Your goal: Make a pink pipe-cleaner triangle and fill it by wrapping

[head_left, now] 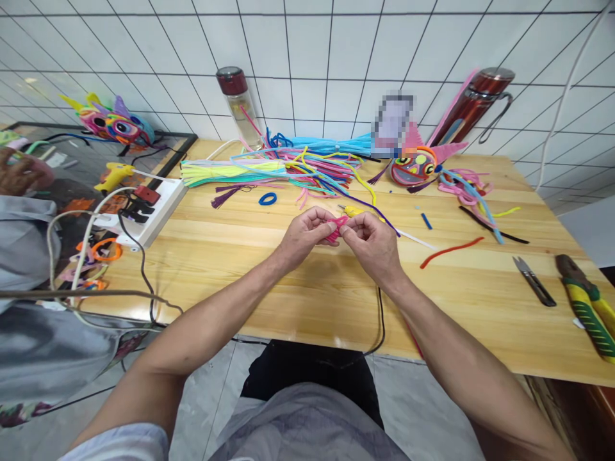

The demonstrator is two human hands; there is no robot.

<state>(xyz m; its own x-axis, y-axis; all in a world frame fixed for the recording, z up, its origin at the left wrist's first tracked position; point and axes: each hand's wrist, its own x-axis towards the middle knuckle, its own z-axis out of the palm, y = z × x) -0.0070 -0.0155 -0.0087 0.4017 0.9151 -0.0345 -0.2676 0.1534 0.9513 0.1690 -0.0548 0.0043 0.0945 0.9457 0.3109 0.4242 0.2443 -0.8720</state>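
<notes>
Over the middle of the wooden table, both my hands pinch a small piece of bright pink pipe cleaner (337,226) that looks folded or coiled. My left hand (307,238) grips its left side between thumb and fingers. On the other side, my right hand (372,243) has thumb and forefinger closed on the same pink piece. Just behind the right hand lies a yellow glue gun (354,210), partly hidden by the fingers. A large bundle of coloured pipe cleaners (230,173) lies beyond my hands, with a blue ring (268,199) in front of it.
Pliers (583,301), thread snips (534,282) and a red pipe cleaner (451,252) lie to the right. Behind stand a glass bottle (239,105), a red flask (473,105) and a pipe-cleaner fish head (416,168). A power strip (154,214) with cables and another person's hand (19,171) are left.
</notes>
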